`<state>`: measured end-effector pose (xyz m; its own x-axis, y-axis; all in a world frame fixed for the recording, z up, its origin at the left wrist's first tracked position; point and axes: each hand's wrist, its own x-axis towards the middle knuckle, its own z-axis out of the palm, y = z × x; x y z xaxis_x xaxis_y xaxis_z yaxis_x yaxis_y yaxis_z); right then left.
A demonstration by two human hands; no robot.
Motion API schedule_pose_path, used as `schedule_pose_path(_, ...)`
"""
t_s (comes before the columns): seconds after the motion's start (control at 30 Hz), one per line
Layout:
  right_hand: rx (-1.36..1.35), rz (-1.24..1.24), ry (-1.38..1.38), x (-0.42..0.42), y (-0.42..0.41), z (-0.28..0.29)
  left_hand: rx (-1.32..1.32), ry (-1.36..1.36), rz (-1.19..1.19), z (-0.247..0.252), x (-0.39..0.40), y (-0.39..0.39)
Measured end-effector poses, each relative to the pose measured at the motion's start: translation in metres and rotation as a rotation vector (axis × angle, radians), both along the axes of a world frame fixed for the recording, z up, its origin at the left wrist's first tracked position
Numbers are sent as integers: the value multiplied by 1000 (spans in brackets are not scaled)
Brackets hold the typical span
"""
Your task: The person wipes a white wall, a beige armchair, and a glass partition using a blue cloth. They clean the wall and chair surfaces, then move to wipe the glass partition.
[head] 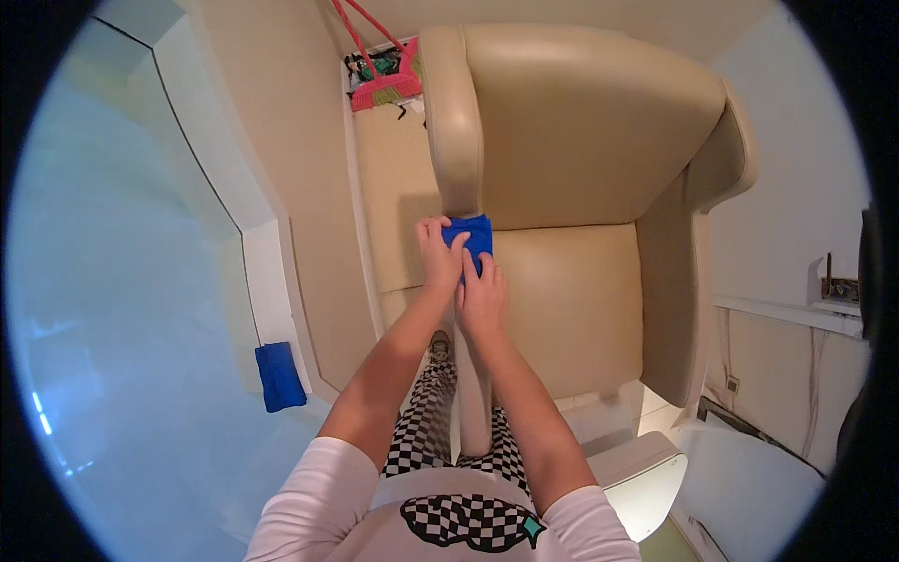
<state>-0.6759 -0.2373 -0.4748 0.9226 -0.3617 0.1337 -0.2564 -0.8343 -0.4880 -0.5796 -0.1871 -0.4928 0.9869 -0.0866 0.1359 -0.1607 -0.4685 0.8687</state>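
Note:
A folded blue cloth [480, 232] lies on the left armrest [449, 154] of a beige leather armchair [562, 309]. My left hand [440, 256] grips the cloth from its left side, fingertips at its far edge and thumb across its top. Just nearer to me, my right hand [483, 298] rests on the cloth's near end, its fingers pressed over it. The two hands touch or nearly touch. Part of the cloth is hidden under them.
A second folded blue cloth [281, 377] lies on the sill by the window [140, 281]. Behind the armrest, a pink broom [386, 90] leans in the corner. A white padded seat or stool [642, 478] stands at the lower right, near a wall socket [732, 384].

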Motion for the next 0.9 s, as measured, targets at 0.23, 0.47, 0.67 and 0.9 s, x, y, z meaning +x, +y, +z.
schedule_pose_path(0.23,14,13,31,-44,27,-10,-13,105,-46,-20,-42,31)
schedule_pose_path(0.47,34,-30,63,21,6,4,-7,67,2,-18,24,7)
schedule_pose_path(0.67,-8,50,169,4,13,2,-120,204,89,-48,-1,18)
schedule_pose_path(0.9,-37,35,97,-27,36,-4,-356,511,26,-37,-17,32)
